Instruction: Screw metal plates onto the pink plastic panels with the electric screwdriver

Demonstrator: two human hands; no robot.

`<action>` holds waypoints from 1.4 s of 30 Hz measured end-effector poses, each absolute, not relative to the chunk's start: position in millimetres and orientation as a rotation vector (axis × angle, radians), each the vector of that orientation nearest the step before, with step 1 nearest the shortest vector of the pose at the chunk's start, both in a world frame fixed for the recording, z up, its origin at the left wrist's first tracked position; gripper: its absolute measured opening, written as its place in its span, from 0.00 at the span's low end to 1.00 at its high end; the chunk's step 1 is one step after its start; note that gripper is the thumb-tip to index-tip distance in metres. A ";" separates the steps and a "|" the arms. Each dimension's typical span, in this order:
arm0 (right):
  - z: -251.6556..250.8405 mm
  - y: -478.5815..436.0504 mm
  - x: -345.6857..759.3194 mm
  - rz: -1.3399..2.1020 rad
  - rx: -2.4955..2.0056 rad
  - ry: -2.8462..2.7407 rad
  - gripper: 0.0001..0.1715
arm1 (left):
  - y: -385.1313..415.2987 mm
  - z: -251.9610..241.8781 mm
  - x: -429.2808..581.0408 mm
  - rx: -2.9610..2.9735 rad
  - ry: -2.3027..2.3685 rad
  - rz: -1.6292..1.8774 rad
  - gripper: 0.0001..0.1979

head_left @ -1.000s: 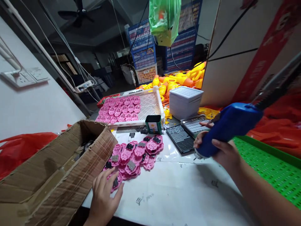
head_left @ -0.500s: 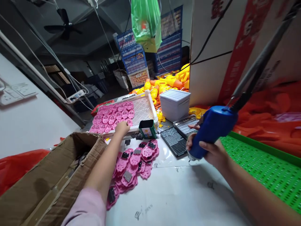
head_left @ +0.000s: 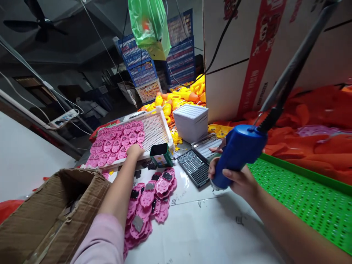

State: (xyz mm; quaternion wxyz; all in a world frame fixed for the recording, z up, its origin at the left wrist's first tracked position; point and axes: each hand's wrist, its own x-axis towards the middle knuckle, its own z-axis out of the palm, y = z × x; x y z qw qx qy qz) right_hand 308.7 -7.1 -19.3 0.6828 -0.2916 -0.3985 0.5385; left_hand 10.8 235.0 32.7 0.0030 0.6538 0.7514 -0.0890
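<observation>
My right hand (head_left: pixel 243 179) is wrapped around a blue electric screwdriver (head_left: pixel 233 154), which hangs tilted from a cable, its tip just above the white tabletop. My left hand (head_left: pixel 134 149) reaches to the near edge of a white perforated tray (head_left: pixel 156 130), beside rows of pink plastic pieces (head_left: pixel 118 141). Its fingers look curled; whatever they hold is hidden behind the hand. Nearer to me lies a heap of pink plastic parts (head_left: pixel 150 200), several with black or grey squares on them. A black grid tray of small screws (head_left: pixel 194 167) lies left of the screwdriver.
A dark green tin (head_left: pixel 161 154) stands against the tray. An open cardboard box (head_left: pixel 55 205) is at the left. Behind the grid tray are stacked white trays (head_left: pixel 191 123). A green perforated tray (head_left: pixel 305 198) lies at the right, and a green bag (head_left: pixel 150 29) hangs above.
The view has turned right, so most things sit further left. My left hand stays at the tray's near edge, and my right hand keeps its hold on the screwdriver.
</observation>
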 end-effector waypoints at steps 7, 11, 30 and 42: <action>-14.5 -7.9 306.1 1.205 -0.701 -0.844 0.32 | 234.5 28.2 16.5 2.086 2.364 -0.256 0.18; -14.0 -7.3 305.6 1.182 -0.711 -0.835 0.35 | 231.0 28.4 23.7 2.101 2.402 -0.188 0.18; -10.8 -11.4 304.4 1.150 -0.684 -0.894 0.28 | 108.1 60.8 10.7 2.651 1.923 0.737 0.07; -8.4 -11.1 308.8 1.084 -0.681 -0.934 0.31 | -110.5 -35.4 34.1 2.875 1.133 0.989 0.10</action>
